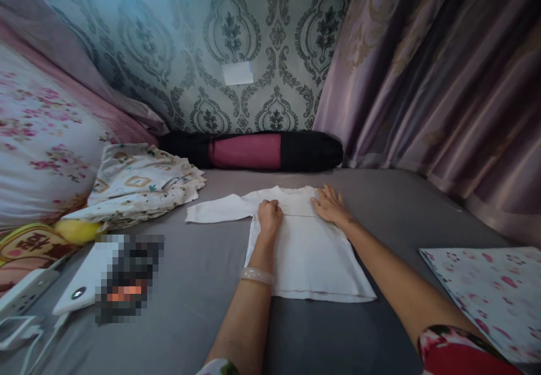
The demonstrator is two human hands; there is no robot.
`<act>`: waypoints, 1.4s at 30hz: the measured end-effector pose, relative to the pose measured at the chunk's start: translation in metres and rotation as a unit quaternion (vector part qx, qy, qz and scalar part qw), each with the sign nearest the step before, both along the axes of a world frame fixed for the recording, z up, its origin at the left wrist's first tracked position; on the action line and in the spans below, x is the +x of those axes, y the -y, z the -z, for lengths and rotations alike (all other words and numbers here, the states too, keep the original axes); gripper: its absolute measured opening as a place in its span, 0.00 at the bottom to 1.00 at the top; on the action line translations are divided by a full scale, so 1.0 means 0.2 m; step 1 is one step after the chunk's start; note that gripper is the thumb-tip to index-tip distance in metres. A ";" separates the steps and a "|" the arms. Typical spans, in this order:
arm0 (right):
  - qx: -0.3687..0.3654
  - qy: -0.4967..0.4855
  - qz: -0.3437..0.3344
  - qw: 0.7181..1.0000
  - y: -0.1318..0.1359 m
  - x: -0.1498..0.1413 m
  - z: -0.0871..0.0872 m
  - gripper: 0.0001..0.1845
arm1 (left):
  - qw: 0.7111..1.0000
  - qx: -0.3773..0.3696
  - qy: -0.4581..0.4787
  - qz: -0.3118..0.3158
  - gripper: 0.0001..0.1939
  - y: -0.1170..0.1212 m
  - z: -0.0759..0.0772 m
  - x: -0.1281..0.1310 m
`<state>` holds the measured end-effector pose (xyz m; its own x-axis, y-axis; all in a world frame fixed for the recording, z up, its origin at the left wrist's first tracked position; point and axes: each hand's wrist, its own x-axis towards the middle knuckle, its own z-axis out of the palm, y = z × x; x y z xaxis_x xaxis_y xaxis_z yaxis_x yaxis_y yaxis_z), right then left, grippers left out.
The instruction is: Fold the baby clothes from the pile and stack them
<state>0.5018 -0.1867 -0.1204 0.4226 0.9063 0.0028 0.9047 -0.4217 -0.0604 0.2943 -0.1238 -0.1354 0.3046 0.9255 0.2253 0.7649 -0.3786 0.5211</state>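
Note:
A small white long-sleeved shirt [315,262] lies flat on the grey bed sheet, with its neckline away from me. One sleeve stretches out to the left; the other appears folded inward across the chest. My left hand [270,218], wearing a pale bangle [257,275] at the wrist, is closed on the fabric at the chest, near the inner end of the folded sleeve. Its fingertips are partly hidden. Flat on the shirt's right shoulder rests my right hand [331,206], fingers spread.
Folded patterned cloths [139,183] and a floral pillow [46,138] are at left. Nearer are a white device [87,279], a blurred-out object and a power strip [29,290]. A black and pink long bag [245,150] lies against the wall; a printed sheet [494,296] is at right.

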 end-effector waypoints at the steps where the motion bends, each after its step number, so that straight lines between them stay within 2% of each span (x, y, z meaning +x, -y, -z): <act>1: 0.008 0.004 -0.001 1.000 0.00 -0.01 0.00 0.35 | 1.000 0.002 0.007 0.000 0.20 0.00 0.00 0.00; 6: 0.009 -0.012 0.010 1.000 0.01 -0.03 0.03 0.36 | 1.000 0.011 0.028 -0.001 0.19 0.00 -0.01 0.00; 10: 0.000 -0.023 0.016 1.000 0.02 -0.02 0.05 0.37 | 1.000 0.005 0.003 -0.007 0.19 0.01 -0.03 -0.01; 19: -0.032 -0.035 0.026 0.999 0.00 -0.02 0.02 0.38 | 0.998 -0.001 -0.054 -0.014 0.19 0.03 -0.04 -0.02; 22: -0.053 -0.053 0.029 0.997 -0.01 -0.01 0.00 0.38 | 0.999 -0.042 -0.024 0.006 0.18 0.01 -0.08 -0.04; 26: -0.056 -0.060 0.029 0.996 -0.04 -0.04 -0.05 0.37 | 0.986 -0.136 0.094 0.001 0.16 -0.05 -0.16 -0.12; 28: -0.021 -0.037 0.011 0.999 -0.07 -0.12 -0.08 0.34 | 0.979 -0.127 0.154 -0.040 0.15 -0.09 -0.20 -0.18; 31: 0.025 -0.034 -0.063 0.997 -0.12 -0.31 -0.09 0.31 | 0.962 -0.096 0.215 -0.141 0.13 -0.14 -0.21 -0.29; 35: 0.014 -0.076 -0.164 0.984 -0.21 -0.57 -0.09 0.32 | 0.910 -0.060 0.299 -0.280 0.14 -0.17 -0.19 -0.40; 39: 0.004 -0.095 -0.193 0.977 -0.29 -0.74 -0.07 0.32 | 0.874 -0.034 0.287 -0.390 0.15 -0.16 -0.19 -0.47; 42: -0.009 -0.099 -0.199 0.975 -0.32 -0.79 -0.04 0.33 | 0.827 -0.030 0.267 -0.494 0.21 -0.15 -0.22 -0.50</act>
